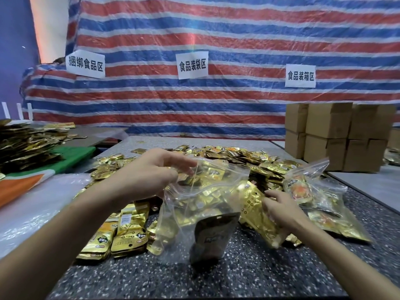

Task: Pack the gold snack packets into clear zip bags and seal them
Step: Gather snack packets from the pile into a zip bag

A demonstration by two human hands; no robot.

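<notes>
Your left grip [155, 176] pinches the mouth of the clear zip bag [190, 224] at the centre of the surface [238, 278]. At 3 o'clock, your right grip [281, 211] clasps gold packets [253, 213]; the loose pile [249, 161] lies at 12.

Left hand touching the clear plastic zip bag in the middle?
Touching. The head view shows the left hand pinching the open rim of the clear plastic zip bag, with its fingers curled over the edge and no gap.

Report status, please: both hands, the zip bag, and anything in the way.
Left hand holds zip bag mouth open. Right hand grips gold packets beside it. Bag unsealed, at least one packet inside. Loose packet pile behind, not blocking.
</notes>
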